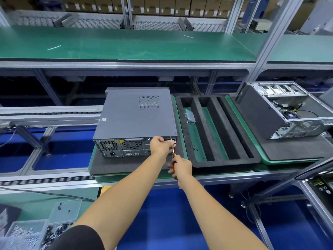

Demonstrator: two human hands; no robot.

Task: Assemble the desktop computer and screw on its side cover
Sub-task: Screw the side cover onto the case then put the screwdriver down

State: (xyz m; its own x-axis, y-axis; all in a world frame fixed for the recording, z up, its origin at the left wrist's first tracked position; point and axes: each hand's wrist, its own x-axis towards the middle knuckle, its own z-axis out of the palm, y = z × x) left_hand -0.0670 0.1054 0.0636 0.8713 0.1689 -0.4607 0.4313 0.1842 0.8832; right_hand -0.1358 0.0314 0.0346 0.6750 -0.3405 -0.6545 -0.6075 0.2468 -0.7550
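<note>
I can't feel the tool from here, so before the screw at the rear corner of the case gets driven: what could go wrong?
The screwdriver meets the rear edge of the computer case at a slant, so the tip may slip off the screw. The left hand steadies the shaft right by the tip, so a slip could jab its fingers. The right hand grips the orange handle; hard pushing could slide the case on its black foam pad.

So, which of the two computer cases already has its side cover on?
The grey case being worked on with the screwdriver is closed on top. The other case, tilted at far right, is open, its inside parts showing.
</note>
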